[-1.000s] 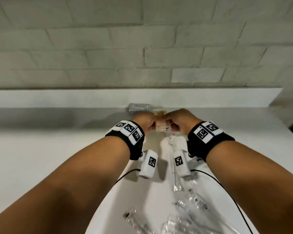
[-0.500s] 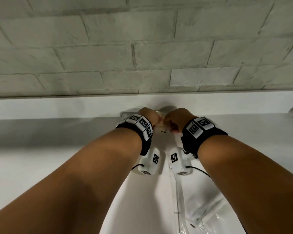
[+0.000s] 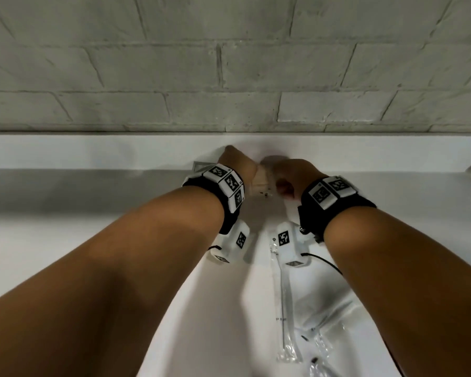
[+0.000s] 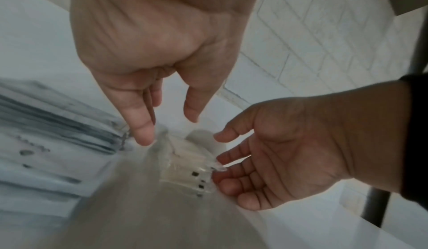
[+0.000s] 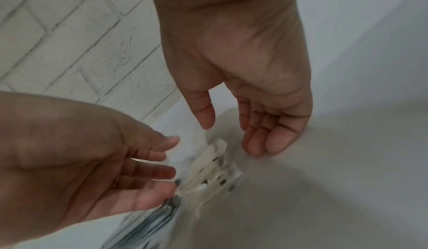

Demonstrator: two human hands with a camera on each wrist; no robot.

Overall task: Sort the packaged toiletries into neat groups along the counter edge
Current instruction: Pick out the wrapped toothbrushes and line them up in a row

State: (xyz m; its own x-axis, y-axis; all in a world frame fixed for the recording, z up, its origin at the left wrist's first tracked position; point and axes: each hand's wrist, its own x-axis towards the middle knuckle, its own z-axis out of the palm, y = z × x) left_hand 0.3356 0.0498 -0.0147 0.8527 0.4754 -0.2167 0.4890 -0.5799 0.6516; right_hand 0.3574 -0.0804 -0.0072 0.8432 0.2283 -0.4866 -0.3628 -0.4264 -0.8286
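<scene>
- Both our hands are up at the back of the white counter, right where it meets the low white ledge under the grey brick wall, about the middle of the head view.
- Left hand: fingers relaxed and pointing down, thumb apart from them, nothing gripped. The fingertips hover just above the left side of the little pack.
- Right hand: same deal, loose straight-ish fingers, palm turned toward the pack, holding nothing. In the left wrist view its fingertips look like they're touching or almost touching the pack's clear edge; we can't tell which.
- The thing between the hands is a small clear pack of pale sticks with little dark marks along one end. It lies flat on the counter, close to the back ledge. In the head view only a pale sliver of it shows between the two wrists.
- Just left of that pack there's a stack of flat grey-striped sachets, also on the counter against the back. It's blurry, so no reading any print.
- Lower right of the head view: a loose heap of clear plastic-wrapped items, well apart from the hands, with a long thin wrapped one running toward the bottom of the frame.
</scene>
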